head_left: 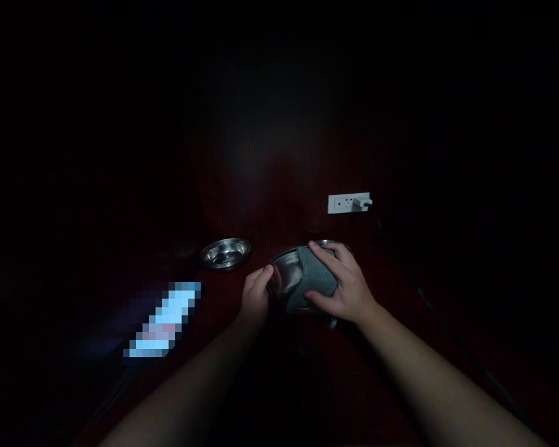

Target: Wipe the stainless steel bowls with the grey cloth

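A shiny steel bowl is held tilted above the dark red surface. My left hand grips its left rim, the thumb on the inner side and the other fingers hidden. My right hand presses a grey-green cloth against the bowl, with thumb and fingers curved over the fabric. Much of the bowl's right side is covered by the cloth and that hand. Farther left, a second steel bowl stands upright, apart from both hands.
A lit, blurred-out screen lies at the left. On the back wall is a white socket panel with a plug in it. A dark cable runs from there down the right side. The surroundings are very dark.
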Demonstrator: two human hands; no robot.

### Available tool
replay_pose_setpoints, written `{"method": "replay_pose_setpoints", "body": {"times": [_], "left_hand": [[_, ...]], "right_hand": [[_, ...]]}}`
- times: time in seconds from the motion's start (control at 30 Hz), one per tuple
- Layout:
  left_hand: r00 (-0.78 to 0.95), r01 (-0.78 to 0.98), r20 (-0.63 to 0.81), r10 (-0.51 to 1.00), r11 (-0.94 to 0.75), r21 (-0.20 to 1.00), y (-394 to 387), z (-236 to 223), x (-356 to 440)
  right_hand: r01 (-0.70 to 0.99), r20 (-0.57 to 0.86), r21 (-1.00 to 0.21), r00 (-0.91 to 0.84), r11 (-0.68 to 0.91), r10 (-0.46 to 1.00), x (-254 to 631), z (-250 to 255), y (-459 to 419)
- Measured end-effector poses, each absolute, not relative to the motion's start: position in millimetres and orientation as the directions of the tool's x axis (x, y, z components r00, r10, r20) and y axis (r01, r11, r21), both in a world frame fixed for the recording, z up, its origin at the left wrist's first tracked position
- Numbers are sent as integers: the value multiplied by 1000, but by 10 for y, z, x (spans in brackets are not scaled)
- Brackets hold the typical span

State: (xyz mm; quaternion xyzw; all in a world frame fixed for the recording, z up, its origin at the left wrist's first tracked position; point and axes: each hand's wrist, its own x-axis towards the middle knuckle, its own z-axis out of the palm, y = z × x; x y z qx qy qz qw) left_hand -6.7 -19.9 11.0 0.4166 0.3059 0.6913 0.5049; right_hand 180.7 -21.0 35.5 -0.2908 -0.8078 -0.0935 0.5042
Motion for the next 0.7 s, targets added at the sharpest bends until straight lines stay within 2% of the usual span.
{"method": "replay_pose_setpoints", "body": {"times": [0.13,0.23,0.47,0.7], "left_hand": [[-164,-676,75,984,-167,717,-180,114,3],[-195,-748,1,981,-149,646,-201,151,54],[-123,-783,67,990,-138,606,-260,182,109],[-181,-804,66,981,-186,565,-260,156,128]], "right_hand": [[534,879,-187,-283,825,383,1792,337,-196],[507,887,-227,-245,831,391,1782,324,-180],[467,905,-289,-151,836,397,1768,298,-169],[467,907,-319,-104,825,409,1756,272,-174]]}}
